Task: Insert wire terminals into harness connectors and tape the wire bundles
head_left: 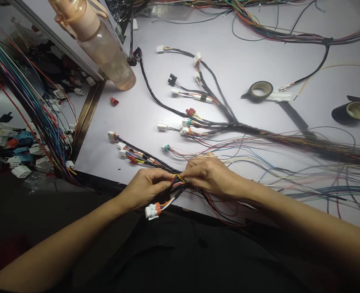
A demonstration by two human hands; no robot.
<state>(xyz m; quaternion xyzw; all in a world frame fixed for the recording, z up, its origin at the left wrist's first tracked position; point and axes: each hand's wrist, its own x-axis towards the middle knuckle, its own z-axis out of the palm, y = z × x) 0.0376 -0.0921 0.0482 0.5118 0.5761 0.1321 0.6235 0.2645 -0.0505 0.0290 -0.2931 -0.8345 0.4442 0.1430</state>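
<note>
At the table's front edge my left hand (147, 185) pinches a bundled wire harness (177, 182) where its coloured wires show. My right hand (212, 175) closes on the same harness just to the right; its fingertips are partly hidden. From the join, black-taped branches run up and left to white connectors (122, 149) and a red connector (133, 160). A white and orange connector (153, 211) hangs below my left hand on a short branch. Beyond my hands lies a second, taped harness (249, 129) with several connectors at its left ends.
A water bottle (106, 49) stands at the back left near a loose red connector (114, 101). Black tape rolls (260, 90) (352, 113) lie to the right. Loose wires (304, 171) spread across the right side. Hanging wires (24, 97) and a connector pile (18, 150) are at left.
</note>
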